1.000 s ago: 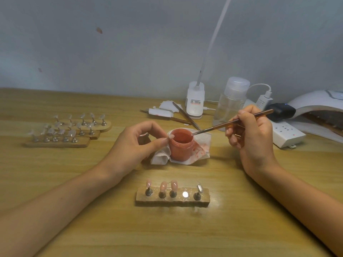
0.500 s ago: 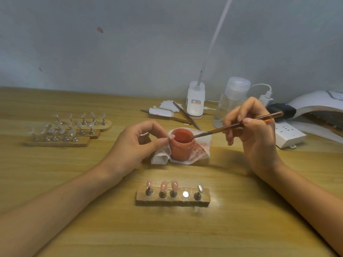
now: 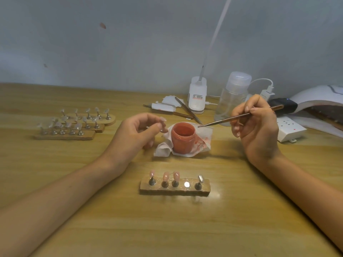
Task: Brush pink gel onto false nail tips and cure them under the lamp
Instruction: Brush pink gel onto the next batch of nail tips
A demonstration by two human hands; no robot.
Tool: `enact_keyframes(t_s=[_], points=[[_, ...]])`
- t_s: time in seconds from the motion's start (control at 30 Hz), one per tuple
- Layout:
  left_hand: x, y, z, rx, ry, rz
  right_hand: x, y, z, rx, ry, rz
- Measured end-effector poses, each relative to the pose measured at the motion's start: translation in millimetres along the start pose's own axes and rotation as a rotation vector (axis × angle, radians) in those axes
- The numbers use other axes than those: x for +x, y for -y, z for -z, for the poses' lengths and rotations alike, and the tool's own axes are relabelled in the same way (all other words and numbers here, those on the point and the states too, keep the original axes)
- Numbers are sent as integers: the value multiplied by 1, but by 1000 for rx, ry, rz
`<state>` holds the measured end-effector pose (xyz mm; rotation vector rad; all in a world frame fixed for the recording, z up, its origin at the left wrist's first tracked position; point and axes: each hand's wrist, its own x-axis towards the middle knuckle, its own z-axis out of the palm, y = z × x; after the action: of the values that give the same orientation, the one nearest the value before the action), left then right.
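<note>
Seen from the person's head, looking down at a wooden counter (image 3: 92,219). The left hand (image 3: 137,132) hovers just left of an open jar of pink gel (image 3: 183,137), thumb and forefinger pinching a small pale nail tip (image 3: 163,125) that seems to sit on its metal peg. The right hand (image 3: 258,130) grips a thin brush (image 3: 239,117) like a pen, its point over the jar's right rim. The jar stands on a crumpled white tissue (image 3: 202,143) smeared with pink. Nearer the viewer lies a wooden holder block (image 3: 174,190) carrying three pink-coated tips (image 3: 165,176) on pegs at its left, then one bare shiny disc (image 3: 186,184), then a peg with an uncoated tip (image 3: 200,178). Far left, three more wooden holders (image 3: 74,135) carry rows of clear tips. Against the back wall stand a white clip-lamp base (image 3: 197,95) and a clear bottle (image 3: 233,97), with tweezers (image 3: 186,110) lying beside them. At the right edge sit a white power strip (image 3: 289,129) and the white curing lamp (image 3: 319,97).
</note>
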<state>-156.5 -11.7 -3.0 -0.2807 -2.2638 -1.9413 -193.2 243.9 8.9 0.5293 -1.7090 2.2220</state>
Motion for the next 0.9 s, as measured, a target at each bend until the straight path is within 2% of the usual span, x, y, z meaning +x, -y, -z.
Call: enact_keyframes(t_s=[0.3,0.57,0.77,0.9], points=[[0,-1,2,-29,1,21,0,-3,-7,74,-7,-189],[-3,-4,3,-84,17,12,1,-3,-9,80,-24,-241],[-5,-6,3,-21,23,-88,2,-3,-8,70,-41,-246],[-8,-10,1,173,9,-208,1,-3,-9,65,-37,-246]])
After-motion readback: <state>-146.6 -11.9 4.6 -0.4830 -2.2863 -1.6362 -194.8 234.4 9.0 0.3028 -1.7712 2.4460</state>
